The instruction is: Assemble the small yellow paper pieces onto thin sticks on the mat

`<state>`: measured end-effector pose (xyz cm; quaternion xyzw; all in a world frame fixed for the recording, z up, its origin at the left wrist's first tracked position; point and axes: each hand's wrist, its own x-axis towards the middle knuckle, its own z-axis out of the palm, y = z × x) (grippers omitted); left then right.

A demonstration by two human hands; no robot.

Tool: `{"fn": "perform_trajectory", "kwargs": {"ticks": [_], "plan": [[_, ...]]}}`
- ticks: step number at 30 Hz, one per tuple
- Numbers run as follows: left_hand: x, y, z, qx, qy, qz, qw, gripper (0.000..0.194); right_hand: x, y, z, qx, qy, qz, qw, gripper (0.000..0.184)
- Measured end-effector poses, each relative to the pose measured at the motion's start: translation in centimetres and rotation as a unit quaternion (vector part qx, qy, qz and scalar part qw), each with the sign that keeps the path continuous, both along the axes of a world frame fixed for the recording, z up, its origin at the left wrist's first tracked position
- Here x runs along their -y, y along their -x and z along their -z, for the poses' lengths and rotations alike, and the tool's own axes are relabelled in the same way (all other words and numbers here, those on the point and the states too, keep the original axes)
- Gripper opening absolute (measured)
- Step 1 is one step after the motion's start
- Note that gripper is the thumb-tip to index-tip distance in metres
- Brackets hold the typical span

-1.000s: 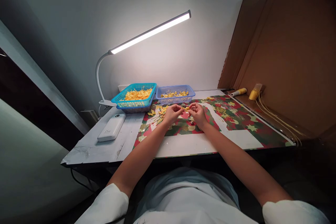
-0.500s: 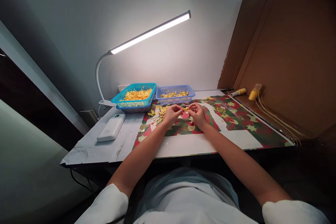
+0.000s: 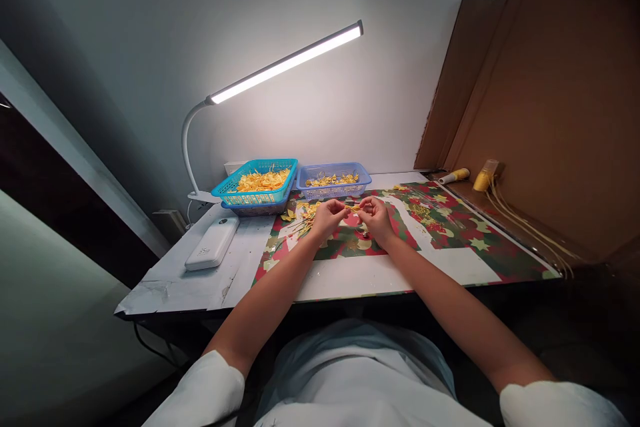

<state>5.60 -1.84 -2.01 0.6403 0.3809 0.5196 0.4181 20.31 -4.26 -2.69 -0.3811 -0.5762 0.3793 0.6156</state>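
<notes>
Over the patterned table cover, my left hand (image 3: 330, 217) and my right hand (image 3: 375, 219) face each other with fingertips pinched. Between them runs a small, thin yellow piece (image 3: 353, 208), held from both sides; its exact kind is too small to make out. Beside my left hand lies a pile of yellow leaf-like pieces with thin stems (image 3: 306, 217). A small shiny round object (image 3: 364, 233) rests on the cover just below my right hand.
A turquoise basket (image 3: 220, 191) of yellow pieces and a lavender basket (image 3: 369, 180) stand at the back. Left are a white power bank (image 3: 213, 243) and a lit lamp (image 3: 290, 64). Thin yellow stems (image 3: 425, 213), a yellow spool (image 3: 484, 177) and a cardboard panel (image 3: 540, 127) are on the right.
My hands stay in almost the same place, both pinching the yellow piece. Only slight shifts of the right fingers show.
</notes>
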Motion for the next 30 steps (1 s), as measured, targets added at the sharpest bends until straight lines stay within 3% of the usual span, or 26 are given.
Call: {"fn": "perform_trajectory", "kwargs": {"ticks": [15,21,25,30], "plan": [[-0.3,-0.2,0.6,0.039,-0.019,-0.010,0.999,0.023,0.9,0.4,0.0,0.071,-0.035,0.049,0.996,0.010],[-0.2,-0.4,1.1,0.047,-0.037,-0.018,0.998,0.019,0.5,0.9,1.0,0.105,-0.074,0.095,0.987,0.006],[0.5,-0.7,1.0,-0.001,-0.093,-0.023,0.995,0.014,-0.1,1.1,1.7,0.100,-0.076,0.117,0.985,0.007],[1.2,-0.7,0.4,-0.061,-0.180,-0.066,0.979,0.009,-0.3,1.4,1.7,0.065,-0.057,0.094,0.992,0.014]]}}
